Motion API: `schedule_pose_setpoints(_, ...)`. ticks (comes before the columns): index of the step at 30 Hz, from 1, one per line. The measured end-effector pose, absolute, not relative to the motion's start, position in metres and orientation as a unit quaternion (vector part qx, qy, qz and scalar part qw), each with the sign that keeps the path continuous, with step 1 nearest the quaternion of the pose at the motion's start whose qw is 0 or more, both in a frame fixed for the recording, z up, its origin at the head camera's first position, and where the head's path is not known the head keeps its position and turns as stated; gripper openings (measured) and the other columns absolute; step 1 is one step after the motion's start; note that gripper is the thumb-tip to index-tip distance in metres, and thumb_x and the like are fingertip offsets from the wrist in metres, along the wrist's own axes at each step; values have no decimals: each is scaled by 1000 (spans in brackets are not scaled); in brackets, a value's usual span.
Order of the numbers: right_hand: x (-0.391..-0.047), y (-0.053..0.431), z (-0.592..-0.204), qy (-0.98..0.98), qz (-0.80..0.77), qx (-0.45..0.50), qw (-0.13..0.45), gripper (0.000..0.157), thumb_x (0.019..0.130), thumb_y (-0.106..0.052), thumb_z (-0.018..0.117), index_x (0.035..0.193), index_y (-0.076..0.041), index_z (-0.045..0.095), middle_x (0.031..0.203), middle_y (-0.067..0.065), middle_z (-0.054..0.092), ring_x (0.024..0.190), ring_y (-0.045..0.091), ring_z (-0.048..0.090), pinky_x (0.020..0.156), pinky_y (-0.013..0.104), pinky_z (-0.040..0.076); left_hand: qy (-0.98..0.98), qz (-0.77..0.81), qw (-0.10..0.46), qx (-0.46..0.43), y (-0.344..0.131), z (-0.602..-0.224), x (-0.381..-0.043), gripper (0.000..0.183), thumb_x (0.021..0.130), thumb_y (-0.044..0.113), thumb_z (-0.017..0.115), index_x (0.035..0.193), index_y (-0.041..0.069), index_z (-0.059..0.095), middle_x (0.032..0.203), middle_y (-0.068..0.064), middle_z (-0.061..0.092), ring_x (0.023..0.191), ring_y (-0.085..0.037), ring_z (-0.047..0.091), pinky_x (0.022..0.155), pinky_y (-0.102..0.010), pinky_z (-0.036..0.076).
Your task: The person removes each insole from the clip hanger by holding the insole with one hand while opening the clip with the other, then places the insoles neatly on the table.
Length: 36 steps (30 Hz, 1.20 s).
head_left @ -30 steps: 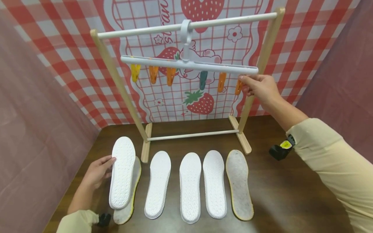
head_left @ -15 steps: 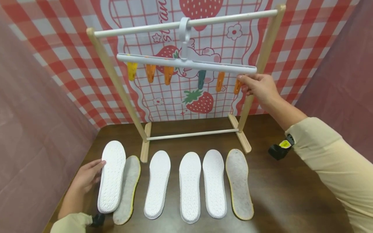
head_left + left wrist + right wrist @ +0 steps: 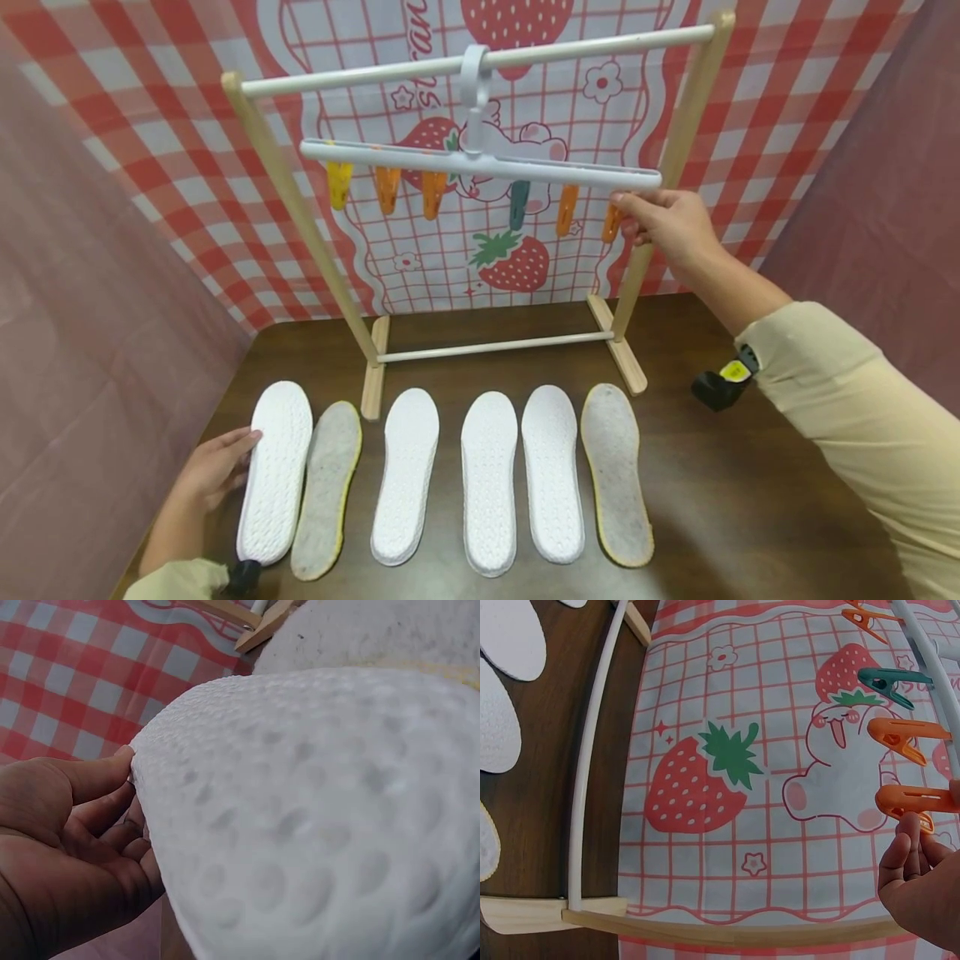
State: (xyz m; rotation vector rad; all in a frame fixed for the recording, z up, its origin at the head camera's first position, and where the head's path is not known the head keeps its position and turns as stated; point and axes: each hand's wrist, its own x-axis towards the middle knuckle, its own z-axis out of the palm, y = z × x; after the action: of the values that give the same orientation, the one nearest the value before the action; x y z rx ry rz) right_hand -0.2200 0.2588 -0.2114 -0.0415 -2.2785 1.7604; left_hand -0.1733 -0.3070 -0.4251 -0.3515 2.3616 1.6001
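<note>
At the table's left side, my left hand (image 3: 213,471) pinches the edge of a white dimpled insole (image 3: 276,475); in the left wrist view the thumb (image 3: 105,776) lies on its rim, fingers underneath. Just right of it lies a grey insole with a yellow edge (image 3: 327,492). Up at the hanger's right end, my right hand (image 3: 671,225) pinches the outermost orange clothespin (image 3: 612,223). That clothespin (image 3: 911,799) still hangs from the light grey hanger bar (image 3: 555,172), as the right wrist view shows. Part of it is hidden behind the fingers.
The hanger hooks over the top rod of a wooden rack (image 3: 360,79). Yellow (image 3: 340,185), orange (image 3: 387,190) and teal clothespins (image 3: 519,205) hang along it. In front lie white insoles (image 3: 405,475), (image 3: 489,483), (image 3: 552,475) and another grey insole (image 3: 617,475).
My left hand has moved the white insole left and down, off the grey insole, which now shows whole. The right hand has stayed on the orange clothespin.
</note>
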Motion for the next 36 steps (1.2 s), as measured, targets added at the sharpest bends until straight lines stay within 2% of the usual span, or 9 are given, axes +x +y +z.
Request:
schedule_pose_setpoints(8, -220, 258, -211, -785, 604, -12, 135, 42, 87, -35, 65, 108, 1, 59, 71, -10, 60, 61, 4, 53, 56, 14, 47, 816, 546, 137, -128, -314, -432, -171, 69, 98, 31, 46, 142, -14, 18, 80, 15, 53, 75, 3, 51, 68, -19, 51)
schedule_pose_setpoints(14, -221, 259, -211, -790, 598, -12, 135, 44, 86, -36, 65, 108, 1, 59, 71, -10, 61, 63, 5, 53, 57, 15, 47, 819, 543, 132, -133, -315, -434, -170, 63, 98, 27, 47, 138, -16, 24, 76, 12, 53, 72, 0, 50, 63, -20, 49)
schedule_pose_setpoints(26, -219, 258, -211, -793, 595, -14, 131, 48, 86, -39, 65, 111, 2, 59, 71, -10, 61, 63, 5, 53, 57, 15, 47, 832, 524, 137, -121, -322, -442, -170, 61, 98, 24, 47, 134, -21, 26, 82, 10, 56, 76, -1, 53, 68, -21, 53)
schedule_pose_setpoints(36, -218, 258, -211, -792, 594, -15, 138, 45, 86, -38, 65, 108, 1, 59, 69, -12, 61, 61, 3, 53, 56, 14, 47, 863, 473, 92, -149, -319, -438, -168, 60, 93, 30, 54, 129, -16, 41, 88, 4, 59, 77, -5, 52, 63, -20, 53)
